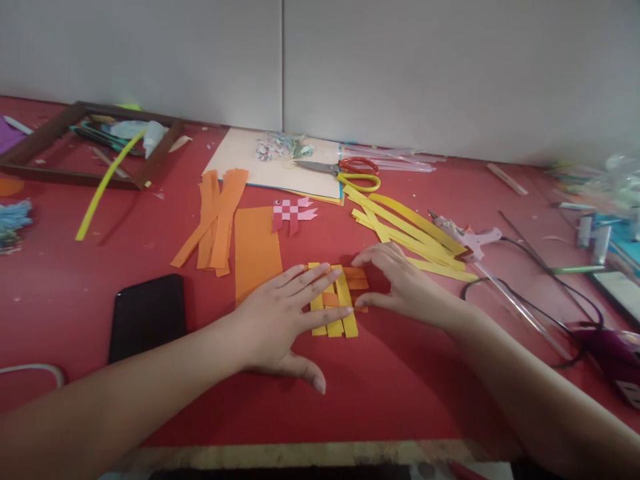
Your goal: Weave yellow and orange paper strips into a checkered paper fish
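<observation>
Yellow paper strips cross orange paper strips in a small weave on the red table. My left hand lies flat over its left part, fingers spread, hiding some of it. At the right end, my right hand curves with thumb and fingers apart, the fingertips by the orange strip ends. Whether those fingertips touch the strips I cannot tell. An orange paper sheet lies partly under my left hand. Just above the weave is a pink and red woven paper fish.
Loose orange strips lie left of the sheet, yellow strips to the right. Scissors rest on cream paper at the back. A glue gun trails its black cord at right. A black phone and wooden frame are left.
</observation>
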